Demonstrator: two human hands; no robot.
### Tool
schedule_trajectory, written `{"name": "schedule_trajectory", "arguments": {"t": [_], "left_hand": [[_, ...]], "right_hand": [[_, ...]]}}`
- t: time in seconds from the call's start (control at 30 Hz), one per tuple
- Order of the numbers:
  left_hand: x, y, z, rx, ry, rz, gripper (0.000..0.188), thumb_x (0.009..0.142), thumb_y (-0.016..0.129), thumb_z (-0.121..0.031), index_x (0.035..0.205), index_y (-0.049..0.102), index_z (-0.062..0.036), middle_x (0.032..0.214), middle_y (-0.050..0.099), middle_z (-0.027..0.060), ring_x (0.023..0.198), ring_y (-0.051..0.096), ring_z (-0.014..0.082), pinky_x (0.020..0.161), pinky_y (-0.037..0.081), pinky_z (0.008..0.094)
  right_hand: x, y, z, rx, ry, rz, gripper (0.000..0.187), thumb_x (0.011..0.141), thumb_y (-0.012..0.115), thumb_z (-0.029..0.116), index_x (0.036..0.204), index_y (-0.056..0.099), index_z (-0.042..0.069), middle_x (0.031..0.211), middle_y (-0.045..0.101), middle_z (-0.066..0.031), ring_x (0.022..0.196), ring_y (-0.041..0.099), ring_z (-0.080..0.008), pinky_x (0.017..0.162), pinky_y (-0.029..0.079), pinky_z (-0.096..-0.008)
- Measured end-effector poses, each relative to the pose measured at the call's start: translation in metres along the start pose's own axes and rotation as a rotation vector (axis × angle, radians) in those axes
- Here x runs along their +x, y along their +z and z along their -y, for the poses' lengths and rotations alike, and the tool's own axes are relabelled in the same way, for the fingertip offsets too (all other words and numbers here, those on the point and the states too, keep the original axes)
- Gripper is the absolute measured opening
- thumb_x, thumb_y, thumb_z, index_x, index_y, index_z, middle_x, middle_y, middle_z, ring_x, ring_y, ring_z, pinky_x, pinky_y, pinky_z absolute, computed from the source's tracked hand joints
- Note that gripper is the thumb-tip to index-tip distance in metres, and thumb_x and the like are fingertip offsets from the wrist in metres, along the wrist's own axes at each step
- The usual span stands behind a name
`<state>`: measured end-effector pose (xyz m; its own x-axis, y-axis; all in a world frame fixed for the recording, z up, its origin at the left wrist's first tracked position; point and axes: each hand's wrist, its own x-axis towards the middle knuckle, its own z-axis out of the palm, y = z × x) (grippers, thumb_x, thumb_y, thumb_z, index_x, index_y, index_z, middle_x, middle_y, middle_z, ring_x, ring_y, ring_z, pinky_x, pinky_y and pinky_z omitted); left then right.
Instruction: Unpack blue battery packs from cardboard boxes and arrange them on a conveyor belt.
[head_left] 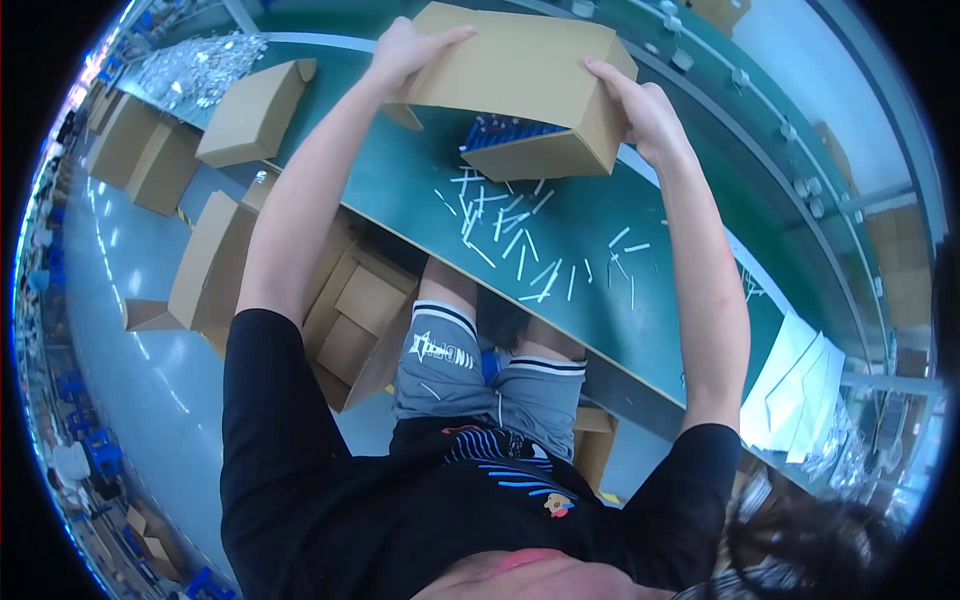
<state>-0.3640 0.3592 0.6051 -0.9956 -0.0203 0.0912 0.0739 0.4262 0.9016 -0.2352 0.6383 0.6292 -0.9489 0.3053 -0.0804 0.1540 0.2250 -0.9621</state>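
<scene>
One green table [400,195] spans our front. At its far side we hold a cardboard box [515,65], probably clasped at both ends to steady it. It sits between our left hand [408,50] and right hand [645,112], both closed onto it, some fingers hidden. White strips [471,221] lie scattered nearer us.

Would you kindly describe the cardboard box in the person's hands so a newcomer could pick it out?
Find the green table strewn with thin white strips. Beyond those strips, the left hand and right hand hold a brown cardboard box, with something blue showing between its panels. Being held in both hands sets it apart from the brown boxes at the left.
</scene>
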Motion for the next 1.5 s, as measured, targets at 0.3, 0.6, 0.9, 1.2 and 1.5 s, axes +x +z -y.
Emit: {"name": "schedule_trajectory", "arguments": {"t": [0.3, 0.6, 0.9, 1.2, 1.5], "left_hand": [[0.047, -0.039, 0.124, 0.604, -0.13, -0.042, 0.1, 0.096, 0.057, -0.081, 0.135, 0.063, 0.0107, 0.121, 0.074, 0.025, 0.114, 0.073, 0.034, 0.104, 0.057, 0.0467], [-0.037, -0.079, 0.119, -0.335, 0.24, 0.209, 0.068, 0.106, 0.057, -0.056, 0.163, 0.05, -0.0183, 0.176, 0.034, 0.0105, 0.162, 0.032, 0.0311, 0.133, 0.024, 0.0419], [-0.05, -0.095, 0.17, 0.569, 0.609, -0.053, 0.091, 0.082, 0.088, -0.031, 0.164, 0.048, -0.0232, 0.171, 0.044, 0.006, 0.16, 0.037, 0.0314, 0.131, 0.03, 0.0513], [-0.035, -0.061, 0.168, 0.471, 0.728, -0.231, 0.084, 0.082, 0.086, -0.032, 0.16, 0.054, -0.0225, 0.17, 0.045, 0.0066, 0.157, 0.04, 0.0316, 0.129, 0.031, 0.0532], [-0.141, -0.038, 0.176, 0.148, 0.717, -0.601, 0.062, 0.085, 0.082, -0.036, 0.14, 0.064, -0.0147, 0.156, 0.048, 0.0198, 0.145, 0.043, 0.0444, 0.121, 0.034, 0.0583]], "right_hand": [[0.039, 0.11, 0.038, -0.282, -0.237, 0.029, 0.103, 0.087, 0.078, 0.058, 0.145, 0.044, -0.021, 0.126, 0.071, -0.0315, 0.1, 0.078, -0.0401, 0.078, 0.067, -0.0436], [0.043, 0.135, -0.025, 0.315, -0.523, 0.347, 0.102, 0.087, 0.081, 0.053, 0.166, 0.039, 0.005, 0.169, 0.039, -0.0227, 0.151, 0.042, -0.0443, 0.126, 0.033, -0.0492], [0.02, 0.16, -0.072, -0.54, -0.912, 0.167, 0.114, 0.068, 0.099, 0.034, 0.166, 0.044, 0.015, 0.175, 0.034, -0.0161, 0.161, 0.032, -0.0405, 0.13, 0.031, -0.051], [0.019, 0.159, -0.095, -0.415, -0.916, 0.053, 0.106, 0.07, 0.097, 0.028, 0.164, 0.049, 0.019, 0.172, 0.04, -0.0154, 0.159, 0.036, -0.0392, 0.129, 0.035, -0.05], [0.022, 0.133, -0.089, -0.371, -0.894, 0.024, 0.094, 0.074, 0.093, 0.018, 0.16, 0.055, 0.014, 0.166, 0.05, -0.0147, 0.155, 0.045, -0.0364, 0.127, 0.038, -0.0463]]}}
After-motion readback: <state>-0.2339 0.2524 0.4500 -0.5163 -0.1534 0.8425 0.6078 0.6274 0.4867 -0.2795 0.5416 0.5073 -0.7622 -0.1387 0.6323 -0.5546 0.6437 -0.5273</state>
